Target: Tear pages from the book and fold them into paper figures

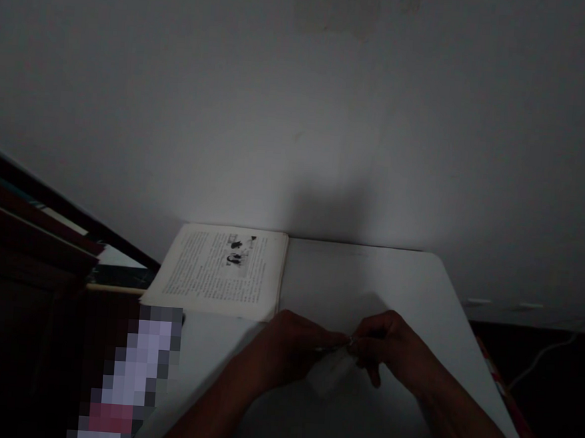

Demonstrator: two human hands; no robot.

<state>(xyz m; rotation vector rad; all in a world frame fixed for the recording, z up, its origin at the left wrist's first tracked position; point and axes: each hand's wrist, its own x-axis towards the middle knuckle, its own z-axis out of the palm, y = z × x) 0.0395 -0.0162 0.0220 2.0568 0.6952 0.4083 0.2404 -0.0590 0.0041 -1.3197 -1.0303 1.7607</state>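
Note:
My left hand [296,349] and my right hand [386,346] meet low in the middle of the head view, over the white table [369,271]. The fingers of both are closed in a pinch, their tips almost touching. Between them is a thin, pale, sheet-like piece [330,376], perhaps plastic or paper, whose lower part hangs below the fingers. A small bright bit shows at the right fingertips. The dim light hides what the piece is exactly.
An open book [213,273] with print and a picture lies at the table's back left. Behind stands a pale wall [230,108]. Dark furniture [14,333] is at the left, beside a pixelated patch. A pale cable [543,356] runs at the right.

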